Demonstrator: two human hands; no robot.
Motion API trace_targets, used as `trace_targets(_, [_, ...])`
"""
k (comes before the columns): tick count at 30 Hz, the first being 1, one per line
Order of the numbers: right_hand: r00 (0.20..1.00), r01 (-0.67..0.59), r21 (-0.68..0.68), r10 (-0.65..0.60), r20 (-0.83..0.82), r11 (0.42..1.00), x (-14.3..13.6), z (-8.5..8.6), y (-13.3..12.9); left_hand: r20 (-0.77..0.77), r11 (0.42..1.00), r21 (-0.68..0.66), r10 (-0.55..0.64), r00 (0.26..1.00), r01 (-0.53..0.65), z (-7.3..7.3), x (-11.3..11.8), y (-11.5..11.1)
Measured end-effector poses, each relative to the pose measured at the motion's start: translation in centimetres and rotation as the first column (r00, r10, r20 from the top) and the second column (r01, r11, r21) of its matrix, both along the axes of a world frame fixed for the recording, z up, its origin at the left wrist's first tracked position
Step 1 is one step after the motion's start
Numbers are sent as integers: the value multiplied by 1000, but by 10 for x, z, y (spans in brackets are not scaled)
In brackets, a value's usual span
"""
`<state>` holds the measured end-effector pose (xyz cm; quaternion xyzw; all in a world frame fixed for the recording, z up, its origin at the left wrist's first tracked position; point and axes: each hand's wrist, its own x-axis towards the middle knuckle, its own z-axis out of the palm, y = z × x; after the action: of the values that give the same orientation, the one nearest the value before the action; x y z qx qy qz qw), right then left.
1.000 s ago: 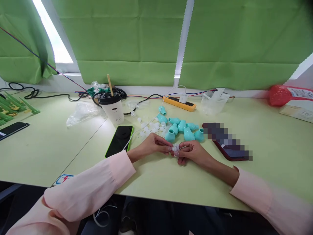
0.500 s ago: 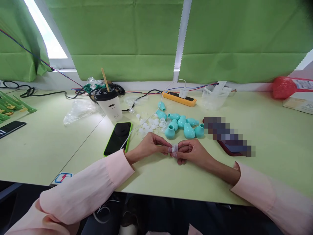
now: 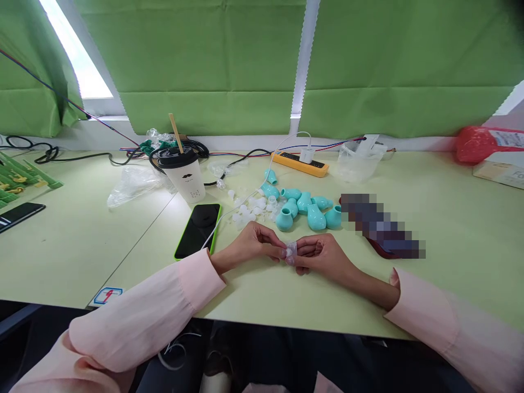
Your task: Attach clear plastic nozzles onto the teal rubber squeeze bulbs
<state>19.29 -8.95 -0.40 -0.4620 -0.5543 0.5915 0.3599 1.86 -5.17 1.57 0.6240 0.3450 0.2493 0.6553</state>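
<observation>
Between my two hands, near the front of the table, is a small translucent plastic piece (image 3: 291, 249). My left hand (image 3: 257, 243) pinches its left side with thumb and fingertips. The thumb and fingers of my right hand (image 3: 325, 255) close on it from the right. Fingertips hide part of the piece, so its exact shape is unclear. Just beyond my hands lie several glossy turquoise bulb-shaped pieces (image 3: 316, 217), some with round openings. Left of them is a loose pile of small whitish translucent parts (image 3: 256, 207).
A phone in a green case (image 3: 198, 231) with a white cable lies left of my hands, behind it a lidded cup (image 3: 186, 180). Farther back are a yellow power strip (image 3: 301, 164) and a clear plastic container (image 3: 358, 164). A blurred-out dark object (image 3: 382, 226) lies right.
Both hands stay nearly in place, with the fingertips shifted very slightly around the translucent piece. The view has moved a little.
</observation>
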Motion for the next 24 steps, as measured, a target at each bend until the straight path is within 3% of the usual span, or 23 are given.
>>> trace_targets(14, [999, 8, -38, -9, -34, 999, 0, -1, 0, 72, 993, 109, -45, 996, 37, -5, -1, 0])
trace_targets(24, [999, 6, -20, -7, -44, 1000, -1, -1, 0, 97, 988, 6, -157, 983, 157, -4, 1, -4])
